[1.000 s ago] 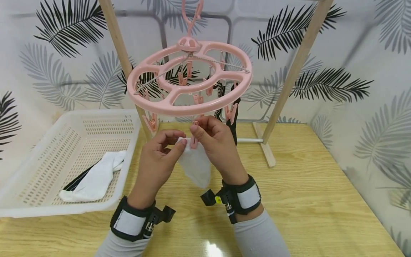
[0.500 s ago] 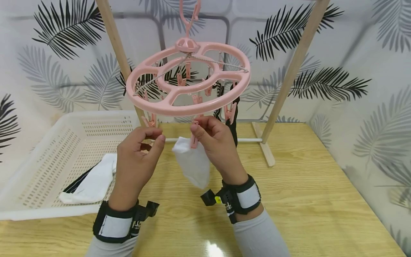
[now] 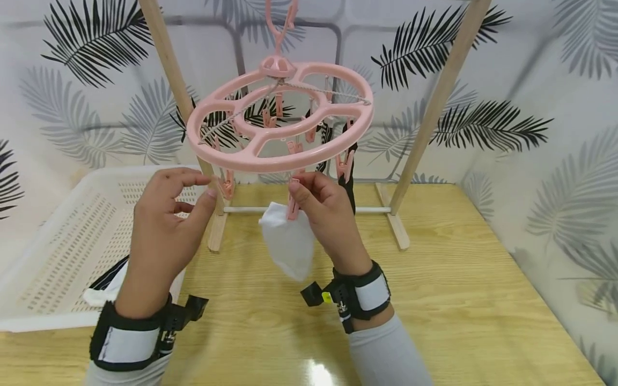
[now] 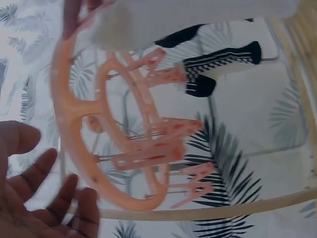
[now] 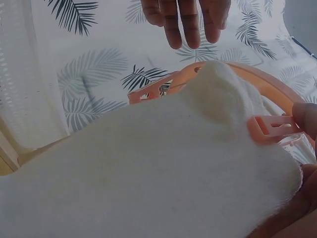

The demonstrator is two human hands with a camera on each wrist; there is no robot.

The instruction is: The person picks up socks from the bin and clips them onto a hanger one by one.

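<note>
A white sock [image 3: 288, 244] hangs from a pink clothespin [image 3: 292, 206] under the round pink drying hanger [image 3: 270, 162]. My right hand [image 3: 328, 214] pinches that clothespin between thumb and fingers. In the right wrist view the clothespin [image 5: 273, 128] bites the edge of the sock [image 5: 148, 163]. My left hand [image 3: 166, 225], holding nothing, is off to the left in front of the white basket [image 3: 29, 268], thumb and fingers apart. In the left wrist view its fingers [image 4: 64, 198] are loosely bent beside the hanger's ring [image 4: 62, 99].
Inside the basket lie a white sock [image 3: 103, 292] and a black striped one [image 3: 108, 273], partly behind my left wrist. A black patterned sock [image 4: 223, 59] hangs from another clothespin. Wooden posts [image 3: 436, 107] of a stand flank the hanger on the wooden table [image 3: 458, 300].
My left hand has let go of the white sock's edge and moved left to the basket. My right hand stays on the clothespin.
</note>
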